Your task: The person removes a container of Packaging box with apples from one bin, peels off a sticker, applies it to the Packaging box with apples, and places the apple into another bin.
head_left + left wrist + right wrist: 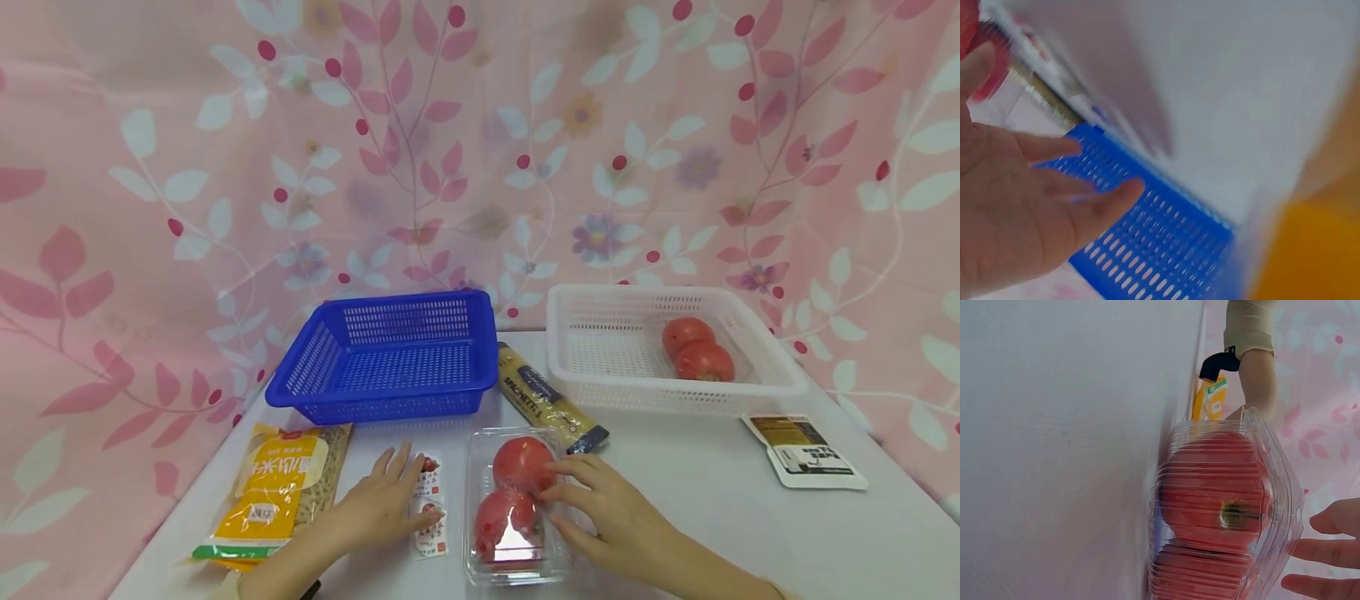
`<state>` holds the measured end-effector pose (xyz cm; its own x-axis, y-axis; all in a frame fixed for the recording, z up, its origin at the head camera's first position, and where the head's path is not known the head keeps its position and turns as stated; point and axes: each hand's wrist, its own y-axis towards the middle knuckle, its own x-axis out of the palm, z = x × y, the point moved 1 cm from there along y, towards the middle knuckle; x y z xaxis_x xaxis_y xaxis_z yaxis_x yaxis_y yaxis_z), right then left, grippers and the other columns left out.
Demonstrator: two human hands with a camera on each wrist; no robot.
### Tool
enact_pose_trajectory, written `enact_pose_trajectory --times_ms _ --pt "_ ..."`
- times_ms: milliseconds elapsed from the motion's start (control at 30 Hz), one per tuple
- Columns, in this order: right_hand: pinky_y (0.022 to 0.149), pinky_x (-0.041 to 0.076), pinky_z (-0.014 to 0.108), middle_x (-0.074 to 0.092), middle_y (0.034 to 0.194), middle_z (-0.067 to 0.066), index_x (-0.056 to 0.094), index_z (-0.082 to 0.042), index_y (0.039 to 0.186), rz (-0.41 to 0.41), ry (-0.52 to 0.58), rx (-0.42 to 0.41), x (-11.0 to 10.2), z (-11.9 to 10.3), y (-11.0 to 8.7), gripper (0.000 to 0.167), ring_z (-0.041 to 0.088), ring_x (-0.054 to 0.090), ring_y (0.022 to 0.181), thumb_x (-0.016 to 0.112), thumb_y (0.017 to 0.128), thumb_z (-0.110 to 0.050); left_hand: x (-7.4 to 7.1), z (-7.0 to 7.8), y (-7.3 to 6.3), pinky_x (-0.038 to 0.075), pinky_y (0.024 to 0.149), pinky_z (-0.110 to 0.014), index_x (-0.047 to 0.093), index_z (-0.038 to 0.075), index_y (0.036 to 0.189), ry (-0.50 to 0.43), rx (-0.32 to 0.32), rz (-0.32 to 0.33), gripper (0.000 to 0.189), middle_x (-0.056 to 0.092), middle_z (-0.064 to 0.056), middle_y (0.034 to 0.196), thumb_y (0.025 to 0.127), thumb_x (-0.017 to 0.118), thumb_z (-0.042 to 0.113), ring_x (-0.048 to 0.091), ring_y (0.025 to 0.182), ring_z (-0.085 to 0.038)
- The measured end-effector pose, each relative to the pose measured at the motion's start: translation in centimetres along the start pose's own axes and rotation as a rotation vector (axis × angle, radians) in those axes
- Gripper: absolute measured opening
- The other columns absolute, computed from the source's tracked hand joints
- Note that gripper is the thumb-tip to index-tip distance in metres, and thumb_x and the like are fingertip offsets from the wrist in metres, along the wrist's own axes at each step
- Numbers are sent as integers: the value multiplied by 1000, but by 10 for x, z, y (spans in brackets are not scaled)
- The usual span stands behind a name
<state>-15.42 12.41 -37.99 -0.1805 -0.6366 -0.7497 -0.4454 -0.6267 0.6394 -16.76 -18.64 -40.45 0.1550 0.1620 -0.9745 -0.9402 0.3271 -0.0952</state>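
Note:
Two tomatoes [521, 467] sit one behind the other inside a lidded clear plastic box [472, 500] at the front of the table. At the box's right side is my right hand [611, 512], fingers spread, with the fingertips right at the lid's edge. The right wrist view shows the same tomatoes [1216, 494] through the ribbed wall, with relaxed fingers [1329, 550] beside the lid. My left hand [378, 504] hovers palm down with straight, spread fingers and holds nothing. Its thumb overlaps a small strip of round printed stickers [431, 546] left of the box.
Behind stand a blue basket [390, 408] and a white basket [600, 383] holding two tomatoes [705, 362]. A spaghetti pack [540, 392] lies between them. A yellow food bag [277, 483] is at left, a small pouch [813, 454] at right.

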Motion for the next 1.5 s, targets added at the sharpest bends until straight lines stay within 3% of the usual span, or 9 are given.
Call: enact_pose_trajectory --times_ms 167,433,600,767,900,1033,1133,1333,1500 --pt "86 47 30 59 110 -1 67 -20 94 34 8 -41 2 1 1 12 16 51 103 66 82 -22 9 -4 9 35 91 -60 27 -3 141 53 7 15 97 11 -24 149 77 54 64 16 131 -47" --pt "92 40 20 59 111 -1 67 -20 92 31 21 -23 3 2 -1 18 15 52 104 53 91 -33 8 -4 10 32 92 -62 26 -1 141 22 -7 -100 94 24 -26 144 78 59 59 22 129 -47" --pt "90 42 23 58 111 1 66 -19 91 39 28 -61 4 1 0 16 16 52 103 54 91 -31 8 -6 8 29 94 -63 27 -3 141 -24 4 -106 94 28 -26 142 76 64 54 21 129 -48" --pt "91 41 21 57 112 1 65 -19 93 32 44 -73 5 -1 -1 13 15 51 103 56 91 -29 9 -6 6 29 94 -63 28 -2 140 -128 9 -91 93 33 -26 140 73 71 46 22 128 -49" --pt "93 38 18 57 113 0 65 -20 95 24 57 -70 5 -1 -2 11 15 51 104 58 89 -27 8 -2 6 35 89 -63 32 -1 139 -159 33 -40 88 43 -24 133 71 76 35 33 123 -49" --pt "93 38 18 56 113 1 64 -20 96 26 66 -88 5 -1 -1 10 16 51 104 58 90 -25 7 4 4 46 78 -55 44 1 132 -73 98 60 78 58 -19 117 67 80 26 53 105 -40" --pt "92 39 18 56 113 1 64 -20 96 27 80 -85 4 -3 0 10 15 52 103 60 89 -23 4 8 1 50 71 -47 53 5 123 -32 118 122 64 64 -13 105 68 80 22 61 93 -31" --pt "89 41 19 56 112 1 65 -18 96 36 97 -86 4 -5 2 12 14 52 101 57 90 -26 -14 13 3 53 69 -36 62 3 107 -194 101 182 39 67 -10 95 71 76 6 64 82 -20" --pt "83 45 18 56 110 2 66 -17 96 55 131 -89 3 -7 7 11 14 53 95 59 89 -22 -37 17 6 51 64 -23 69 8 95 -239 148 333 25 69 -1 86 71 77 7 56 69 -5"
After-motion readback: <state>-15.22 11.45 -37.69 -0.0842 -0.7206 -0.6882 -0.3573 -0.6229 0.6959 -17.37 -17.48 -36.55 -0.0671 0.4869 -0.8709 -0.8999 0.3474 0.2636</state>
